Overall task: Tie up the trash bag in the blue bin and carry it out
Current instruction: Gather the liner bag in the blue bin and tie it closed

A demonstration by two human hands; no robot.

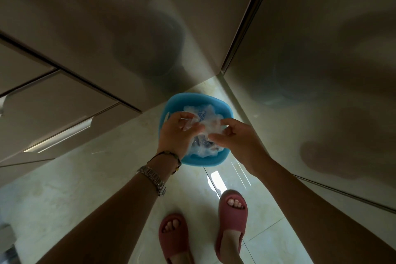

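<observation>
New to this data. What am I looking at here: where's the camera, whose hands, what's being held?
There is no robot here. One wide-angle camera sits on a person's head and looks down, so the arms come in from the bottom and the view bends at the edges.

The left hand, with a watch and bracelet on its wrist, and the right hand both pinch the clear bag. The bag is still in the blue bin, which stands on the tile floor in a corner between cabinets. No knot can be made out. Below are the person's feet in red slippers.
</observation>
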